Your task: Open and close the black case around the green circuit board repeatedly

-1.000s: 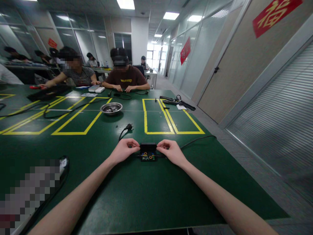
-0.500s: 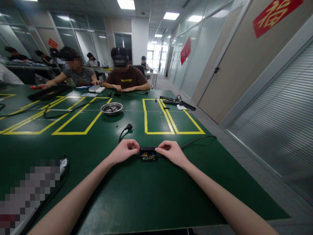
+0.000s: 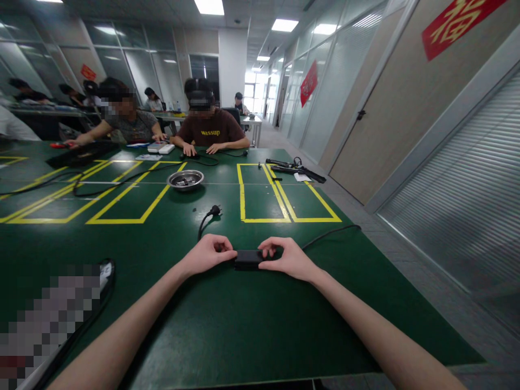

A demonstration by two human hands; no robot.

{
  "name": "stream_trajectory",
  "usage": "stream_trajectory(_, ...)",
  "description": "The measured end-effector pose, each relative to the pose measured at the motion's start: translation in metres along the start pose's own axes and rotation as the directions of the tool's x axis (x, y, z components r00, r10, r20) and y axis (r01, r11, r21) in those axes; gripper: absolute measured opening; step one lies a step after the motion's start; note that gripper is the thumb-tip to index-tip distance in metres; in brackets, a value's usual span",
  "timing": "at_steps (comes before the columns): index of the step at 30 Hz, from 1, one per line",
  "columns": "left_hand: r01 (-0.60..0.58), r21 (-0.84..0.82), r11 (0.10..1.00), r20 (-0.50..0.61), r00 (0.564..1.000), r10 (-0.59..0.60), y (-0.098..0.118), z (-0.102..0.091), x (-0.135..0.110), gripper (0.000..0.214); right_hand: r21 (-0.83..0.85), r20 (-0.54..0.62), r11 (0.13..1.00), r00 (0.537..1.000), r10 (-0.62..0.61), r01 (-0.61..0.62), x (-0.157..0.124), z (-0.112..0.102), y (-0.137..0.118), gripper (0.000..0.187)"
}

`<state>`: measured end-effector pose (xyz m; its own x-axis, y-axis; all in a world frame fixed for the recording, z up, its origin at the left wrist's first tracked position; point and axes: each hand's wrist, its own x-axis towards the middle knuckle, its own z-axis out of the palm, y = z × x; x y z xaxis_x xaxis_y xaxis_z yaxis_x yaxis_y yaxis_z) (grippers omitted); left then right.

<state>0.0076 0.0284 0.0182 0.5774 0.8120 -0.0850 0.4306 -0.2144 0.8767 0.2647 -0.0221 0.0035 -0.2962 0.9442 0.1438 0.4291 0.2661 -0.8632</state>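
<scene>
A black power adapter case (image 3: 248,259) lies on the green table in front of me, its cover over the circuit board, which is now out of sight. At the left end, my left hand (image 3: 209,253) has its thumb against the case, with the fingers curled. The thumb of my right hand (image 3: 289,259) touches the front right corner while its bent fingers sit at the back right. Behind my left hand lies a black power plug (image 3: 214,211) on a short bent cord. Another black cord (image 3: 331,233) runs off to the right from behind my right hand.
Beyond the plug stands a steel bowl (image 3: 186,180) with small metal parts. Yellow tape (image 3: 266,220) marks rectangles on the green table (image 3: 244,336). Black tool-like items (image 3: 296,169) lie at the far right edge. A blurred-out object (image 3: 52,319) is at near left. Two people sit opposite.
The case cover has come down over the circuit board, whose coils showed before. My right thumb has shifted to the front edge. The person opposite has moved their hands apart.
</scene>
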Motion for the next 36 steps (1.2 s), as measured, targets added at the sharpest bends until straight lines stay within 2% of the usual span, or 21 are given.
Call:
stream_trajectory(6, -0.041, 0.011, 0.999, 0.015, 0.999, 0.041, -0.002, 0.002, 0.001, 0.031, -0.142, 0.067, 0.982, 0.991, -0.117, 0.125, -0.002, 0.0, 0.001, 0.037)
stream_trajectory(9, -0.056, -0.015, 0.998, 0.021, 0.998, 0.056, -0.001, 0.003, 0.001, 0.031, -0.23, 0.084, 0.962, 0.988, -0.132, 0.148, -0.002, 0.003, -0.002, 0.042)
stream_trajectory(11, -0.073, -0.012, 0.997, 0.019, 0.997, 0.074, -0.001, 0.004, 0.001, 0.031, -0.272, 0.104, 0.951, 0.987, -0.125, 0.149, -0.002, 0.005, -0.003, 0.037)
stream_trajectory(15, -0.145, 0.189, 0.971, 0.042, 0.989, 0.14, 0.003, 0.008, -0.001, 0.033, -0.283, 0.132, 0.949, 0.986, -0.105, 0.139, -0.001, 0.008, -0.005, 0.027)
stream_trajectory(18, -0.202, 0.383, 0.901, 0.072, 0.979, 0.188, 0.008, 0.012, -0.004, 0.036, -0.275, 0.111, 0.954, 0.989, -0.093, 0.12, -0.002, 0.008, -0.007, 0.03)
stream_trajectory(22, -0.2, 0.546, 0.814, 0.098, 0.98, 0.174, 0.012, 0.019, -0.005, 0.039, -0.311, 0.097, 0.938, 0.987, -0.126, 0.151, -0.003, 0.009, -0.011, 0.038)
stream_trajectory(25, -0.24, 0.585, 0.774, 0.131, 0.971, 0.202, 0.011, 0.024, -0.005, 0.033, -0.357, 0.105, 0.923, 0.988, -0.113, 0.144, -0.003, 0.009, -0.013, 0.04)
stream_trajectory(29, -0.309, 0.616, 0.725, 0.159, 0.95, 0.27, 0.011, 0.027, -0.005, 0.031, -0.338, 0.102, 0.929, 0.987, -0.124, 0.152, -0.004, 0.01, -0.01, 0.028)
stream_trajectory(32, -0.335, 0.637, 0.695, 0.163, 0.939, 0.303, 0.012, 0.026, -0.005, 0.032, -0.382, 0.056, 0.907, 0.984, -0.169, 0.177, -0.006, 0.012, -0.008, 0.025)
stream_trajectory(36, -0.334, 0.626, 0.705, 0.125, 0.935, 0.331, 0.011, 0.022, -0.005, 0.03, -0.414, -0.006, 0.886, 0.973, -0.232, 0.209, -0.008, 0.014, -0.009, 0.019)
